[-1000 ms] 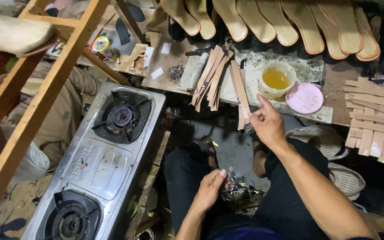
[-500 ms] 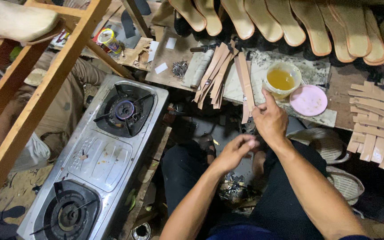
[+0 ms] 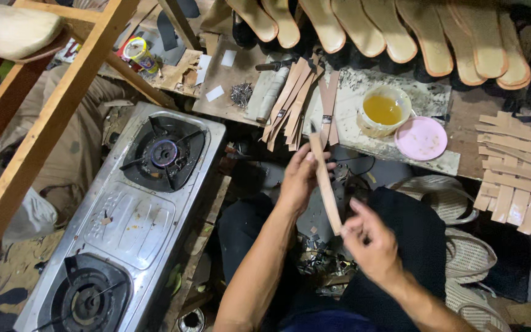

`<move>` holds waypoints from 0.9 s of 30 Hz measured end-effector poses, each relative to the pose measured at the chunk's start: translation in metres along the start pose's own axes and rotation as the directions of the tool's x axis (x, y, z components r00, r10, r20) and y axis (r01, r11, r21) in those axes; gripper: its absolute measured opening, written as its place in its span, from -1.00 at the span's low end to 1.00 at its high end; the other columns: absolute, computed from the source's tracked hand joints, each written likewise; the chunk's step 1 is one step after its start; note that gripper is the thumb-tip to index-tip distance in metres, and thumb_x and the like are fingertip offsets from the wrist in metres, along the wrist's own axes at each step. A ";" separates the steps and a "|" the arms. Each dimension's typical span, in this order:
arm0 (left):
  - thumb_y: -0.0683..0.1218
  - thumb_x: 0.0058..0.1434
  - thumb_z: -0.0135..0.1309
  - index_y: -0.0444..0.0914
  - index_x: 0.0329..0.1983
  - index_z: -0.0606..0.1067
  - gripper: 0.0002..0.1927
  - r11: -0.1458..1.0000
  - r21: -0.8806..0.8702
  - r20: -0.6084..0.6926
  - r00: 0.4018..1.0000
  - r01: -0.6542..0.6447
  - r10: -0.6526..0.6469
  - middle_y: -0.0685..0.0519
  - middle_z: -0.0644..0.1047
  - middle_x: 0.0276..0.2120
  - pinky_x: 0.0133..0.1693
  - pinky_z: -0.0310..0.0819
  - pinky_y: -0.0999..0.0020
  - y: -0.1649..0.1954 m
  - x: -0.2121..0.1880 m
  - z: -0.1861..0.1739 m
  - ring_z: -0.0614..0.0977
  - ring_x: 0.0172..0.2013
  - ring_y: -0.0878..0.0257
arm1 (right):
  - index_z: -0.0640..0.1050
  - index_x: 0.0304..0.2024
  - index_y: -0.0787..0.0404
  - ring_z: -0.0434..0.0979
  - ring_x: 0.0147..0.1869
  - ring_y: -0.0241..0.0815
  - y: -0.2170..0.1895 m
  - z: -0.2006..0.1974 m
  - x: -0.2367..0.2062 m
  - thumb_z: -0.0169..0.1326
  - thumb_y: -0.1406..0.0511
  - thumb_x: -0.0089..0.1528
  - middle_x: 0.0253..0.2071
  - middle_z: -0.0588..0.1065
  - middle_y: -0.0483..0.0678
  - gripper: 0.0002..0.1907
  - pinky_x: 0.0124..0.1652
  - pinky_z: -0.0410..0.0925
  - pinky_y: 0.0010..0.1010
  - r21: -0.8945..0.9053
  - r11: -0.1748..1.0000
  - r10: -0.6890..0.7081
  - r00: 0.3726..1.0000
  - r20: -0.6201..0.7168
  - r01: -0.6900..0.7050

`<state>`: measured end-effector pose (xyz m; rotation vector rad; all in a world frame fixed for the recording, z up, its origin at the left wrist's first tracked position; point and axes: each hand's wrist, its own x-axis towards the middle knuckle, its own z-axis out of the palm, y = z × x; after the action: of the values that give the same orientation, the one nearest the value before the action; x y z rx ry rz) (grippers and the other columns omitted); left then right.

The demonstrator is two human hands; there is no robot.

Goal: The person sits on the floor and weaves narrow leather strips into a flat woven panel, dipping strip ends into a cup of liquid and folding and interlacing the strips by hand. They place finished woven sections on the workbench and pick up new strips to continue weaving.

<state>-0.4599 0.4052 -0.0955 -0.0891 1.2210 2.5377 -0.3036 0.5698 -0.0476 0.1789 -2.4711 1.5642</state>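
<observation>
Both hands hold one long, narrow strip (image 3: 325,184) of tan leather-like material above the person's lap. The strip is flat, thin and straight-edged, pale brown on the face that shows, and it runs at a slant from upper left to lower right. The left hand (image 3: 299,178) has its grip clenched around the upper part, fingers wrapped from the left side with the fingertips against the strip's face. The right hand (image 3: 370,240) pinches the lower end between thumb and forefinger, the other fingers loosely curled.

Just beyond the strip's upper end, on the tabletop (image 3: 456,132), lies a fanned pile of similar strips (image 3: 296,104), some darker brown. Right of that pile stands a small pot of yellow glue (image 3: 383,109), and a round pink lid (image 3: 421,138) lies beside it. Farther right more pale strips (image 3: 517,178) are laid side by side in rows. Along the top edge a row of tan shoe soles (image 3: 388,31) is lined up, toes pointing down.

To the left of the person's legs sits a steel two-burner gas stove (image 3: 130,221), its top stained, with wooden frame beams (image 3: 38,135) crossing above it. Near the stove's far corner are a small heap of nails (image 3: 241,93) and a little tin can (image 3: 139,54).
</observation>
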 end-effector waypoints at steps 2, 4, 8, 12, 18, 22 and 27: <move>-0.06 0.40 -0.08 -0.22 0.38 0.27 -0.51 0.997 0.021 -0.085 0.994 -0.074 0.076 -0.14 0.60 -0.01 -0.08 0.60 0.26 0.009 -0.006 -0.009 0.67 -0.15 0.12 | 0.38 0.26 0.31 0.57 -0.43 -0.41 0.002 0.009 -0.029 0.20 0.44 0.11 -0.40 0.61 -0.12 -0.36 -0.42 0.45 -0.57 0.023 1.000 0.006 0.995 0.098 -0.008; -0.09 0.40 -0.05 -0.26 0.32 0.34 -0.57 0.994 0.050 -0.147 0.984 -0.095 0.101 -0.15 0.63 -0.08 -0.10 0.60 0.29 0.016 -0.015 -0.020 0.68 -0.19 0.14 | 0.38 0.27 0.30 0.58 -0.45 -0.39 0.007 0.013 -0.045 0.22 0.43 0.10 -0.41 0.62 -0.12 -0.33 -0.46 0.46 -0.56 0.046 0.998 0.041 0.980 0.193 -0.051; -0.07 0.40 -0.02 -0.30 0.14 0.47 -0.69 0.992 0.130 -0.200 0.980 0.006 0.021 -0.05 0.65 -0.16 -0.30 0.44 0.38 0.022 -0.048 -0.040 0.68 -0.24 0.21 | 0.37 0.29 0.30 0.64 -0.36 -0.35 0.012 0.009 -0.040 0.22 0.34 0.16 -0.30 0.64 -0.08 -0.36 -0.37 0.50 -0.53 -0.056 0.998 0.013 0.910 0.414 0.012; -0.09 0.39 0.05 -0.35 0.07 0.51 -0.72 0.997 0.074 -0.151 0.988 0.001 0.010 0.02 0.64 -0.24 -0.20 0.56 0.43 0.016 -0.085 -0.045 0.64 -0.28 0.29 | 0.60 0.00 0.27 0.65 -0.15 -0.11 0.014 -0.031 0.018 0.24 0.15 0.17 -0.09 0.61 0.07 -0.57 -0.14 0.54 -0.31 -0.356 0.920 -0.073 0.965 0.251 0.163; -0.20 0.27 0.15 -0.34 0.01 0.54 -0.75 0.992 0.014 -0.203 0.972 0.124 -0.118 0.05 0.62 -0.32 -0.27 0.57 0.44 -0.014 -0.138 -0.027 0.64 -0.36 0.34 | 0.64 0.02 0.33 0.40 0.36 0.22 0.016 -0.091 0.140 0.27 0.17 0.21 0.23 0.48 0.19 -0.57 0.34 0.28 -0.08 -0.712 0.629 -0.439 0.898 0.007 0.313; -0.18 0.31 0.15 -0.38 -0.03 0.54 -0.78 0.985 -0.058 -0.135 0.976 0.162 -0.168 0.00 0.62 -0.38 -0.36 0.51 0.44 -0.012 -0.159 -0.014 0.59 -0.46 0.32 | 0.70 -0.26 0.20 0.32 0.35 0.36 0.015 -0.094 0.183 0.39 0.13 -0.03 0.21 0.48 0.18 -0.63 0.26 0.24 -0.01 -0.770 0.519 -0.437 0.889 0.133 0.371; -0.20 0.32 0.13 -0.37 0.01 0.54 -0.78 0.978 -0.133 -0.117 0.977 0.162 -0.178 0.02 0.60 -0.37 -0.36 0.52 0.45 0.007 -0.169 -0.008 0.59 -0.45 0.33 | 0.59 -0.33 0.24 0.38 0.43 0.18 -0.005 -0.077 0.168 0.28 0.20 0.22 0.21 0.47 0.12 -0.76 0.41 0.26 -0.07 -0.439 0.828 -0.359 0.931 0.064 0.350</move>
<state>-0.3030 0.3509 -0.0625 -0.3749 1.0507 2.4863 -0.4566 0.6387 0.0287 0.5079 -2.5147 0.8223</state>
